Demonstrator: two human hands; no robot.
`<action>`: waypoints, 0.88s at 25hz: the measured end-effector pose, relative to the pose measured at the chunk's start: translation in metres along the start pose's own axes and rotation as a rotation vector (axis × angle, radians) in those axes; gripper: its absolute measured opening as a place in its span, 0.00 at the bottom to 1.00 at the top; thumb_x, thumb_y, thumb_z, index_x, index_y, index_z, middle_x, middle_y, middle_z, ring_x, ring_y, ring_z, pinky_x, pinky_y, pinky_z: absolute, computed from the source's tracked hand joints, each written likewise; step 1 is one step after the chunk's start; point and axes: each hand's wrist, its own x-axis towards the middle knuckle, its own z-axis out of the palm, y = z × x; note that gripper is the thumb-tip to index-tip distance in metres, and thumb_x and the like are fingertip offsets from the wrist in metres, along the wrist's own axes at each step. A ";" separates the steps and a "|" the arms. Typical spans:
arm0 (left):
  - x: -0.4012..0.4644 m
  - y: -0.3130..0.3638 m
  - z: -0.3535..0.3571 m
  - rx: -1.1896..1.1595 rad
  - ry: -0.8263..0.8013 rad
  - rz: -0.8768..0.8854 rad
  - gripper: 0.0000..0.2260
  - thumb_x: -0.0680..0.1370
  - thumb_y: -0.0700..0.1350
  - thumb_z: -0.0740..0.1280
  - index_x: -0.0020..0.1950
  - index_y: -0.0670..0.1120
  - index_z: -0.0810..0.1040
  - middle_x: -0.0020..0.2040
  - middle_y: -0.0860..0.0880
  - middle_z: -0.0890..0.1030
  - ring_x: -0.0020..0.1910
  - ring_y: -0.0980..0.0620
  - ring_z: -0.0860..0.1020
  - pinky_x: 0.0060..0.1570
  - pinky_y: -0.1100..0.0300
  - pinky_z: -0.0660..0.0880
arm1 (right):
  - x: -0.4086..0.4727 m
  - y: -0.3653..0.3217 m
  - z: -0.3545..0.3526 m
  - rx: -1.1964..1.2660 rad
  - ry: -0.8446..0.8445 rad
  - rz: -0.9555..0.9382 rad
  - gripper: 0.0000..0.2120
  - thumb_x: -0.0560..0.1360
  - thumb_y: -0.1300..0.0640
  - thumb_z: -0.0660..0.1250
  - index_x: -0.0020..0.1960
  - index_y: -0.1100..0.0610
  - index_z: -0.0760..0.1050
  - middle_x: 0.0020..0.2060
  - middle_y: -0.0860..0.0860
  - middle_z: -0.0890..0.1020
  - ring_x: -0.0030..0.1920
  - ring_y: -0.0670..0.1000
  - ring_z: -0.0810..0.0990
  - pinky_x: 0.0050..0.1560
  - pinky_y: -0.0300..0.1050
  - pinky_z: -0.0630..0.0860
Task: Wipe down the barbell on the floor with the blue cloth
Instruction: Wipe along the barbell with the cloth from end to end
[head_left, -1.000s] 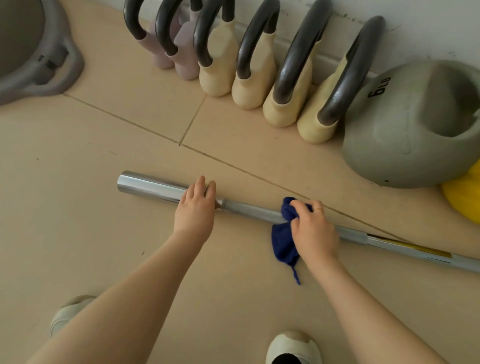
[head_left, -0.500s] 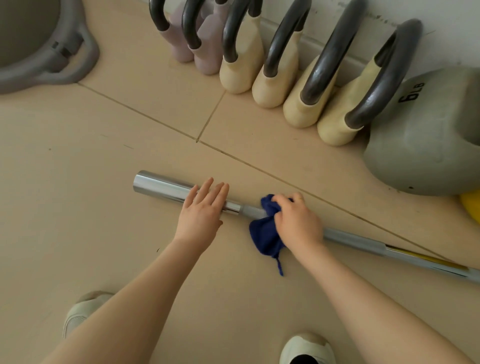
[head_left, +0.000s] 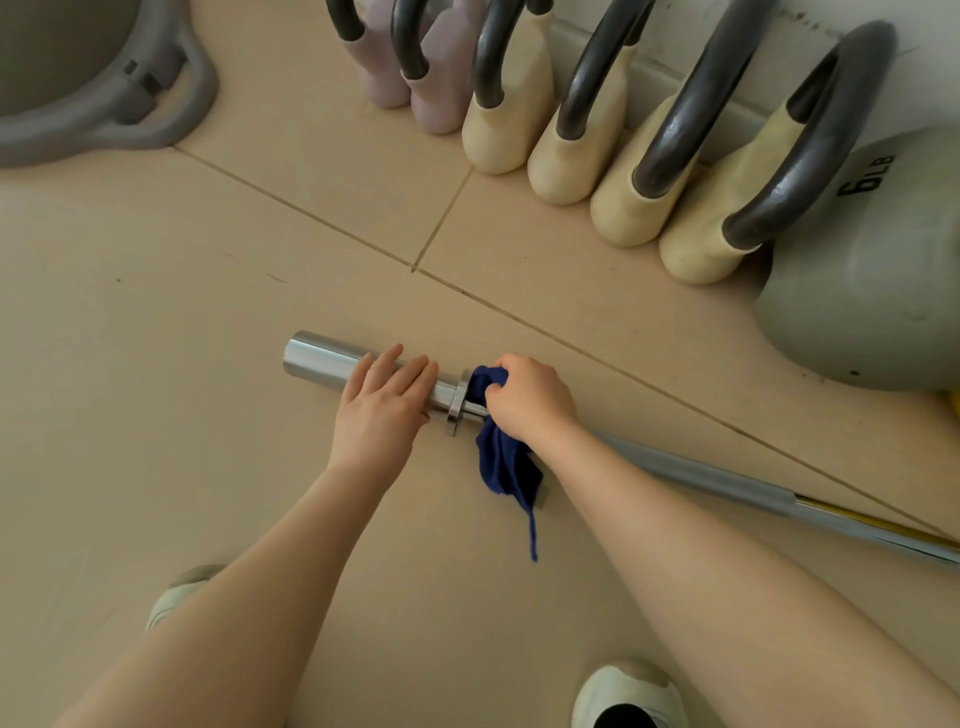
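From the head view, one barbell (head_left: 691, 470) lies on the tan tiled floor (head_left: 156, 364), running from a shiny sleeve end at centre left down toward the lower right edge. A collar ring (head_left: 457, 402) marks where the thick sleeve meets the thinner shaft.

The left hand (head_left: 382, 410) rests flat on the sleeve with its fingers straight and together, pressing down on the metal just left of the collar. The right hand (head_left: 530, 397) has its fingers curled tight around one blue cloth (head_left: 504, 467), bunching it against the shaft right beside the collar. Part of the cloth hangs below the bar toward the floor, with a loose thread trailing lower still.

Along the wall at the top stand six small kettlebells in a row, all with dark handles: two are pale purple (head_left: 436, 98) and four are cream (head_left: 566, 161). To their right sits one big grey kettlebell (head_left: 872, 291) marked "6 LB". A sliver of something yellow (head_left: 955, 402) shows at the right edge below it. At the top left is one grey round object with a handle (head_left: 130, 104), only partly in view.

Two pale shoes show at the bottom, one left (head_left: 176, 597) and one right (head_left: 628, 693).
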 end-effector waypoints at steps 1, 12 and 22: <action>0.001 -0.001 0.001 -0.003 0.026 0.008 0.28 0.56 0.41 0.82 0.54 0.43 0.81 0.51 0.48 0.84 0.56 0.42 0.80 0.59 0.49 0.73 | -0.002 0.000 -0.001 0.023 0.008 -0.003 0.09 0.72 0.59 0.57 0.48 0.58 0.74 0.44 0.56 0.80 0.44 0.60 0.79 0.38 0.47 0.71; -0.012 0.001 0.005 -0.005 0.085 -0.038 0.20 0.55 0.37 0.79 0.42 0.46 0.77 0.44 0.54 0.82 0.50 0.50 0.68 0.50 0.57 0.62 | 0.020 -0.005 0.008 0.284 -0.095 -0.026 0.11 0.72 0.60 0.57 0.45 0.50 0.76 0.37 0.49 0.79 0.43 0.54 0.77 0.42 0.45 0.73; 0.012 -0.008 -0.012 -0.086 -0.091 -0.014 0.24 0.57 0.44 0.82 0.52 0.46 0.82 0.51 0.51 0.85 0.54 0.40 0.80 0.51 0.48 0.76 | -0.026 0.048 0.045 -0.465 0.272 -0.919 0.16 0.68 0.60 0.59 0.49 0.49 0.80 0.62 0.49 0.79 0.28 0.53 0.77 0.26 0.41 0.75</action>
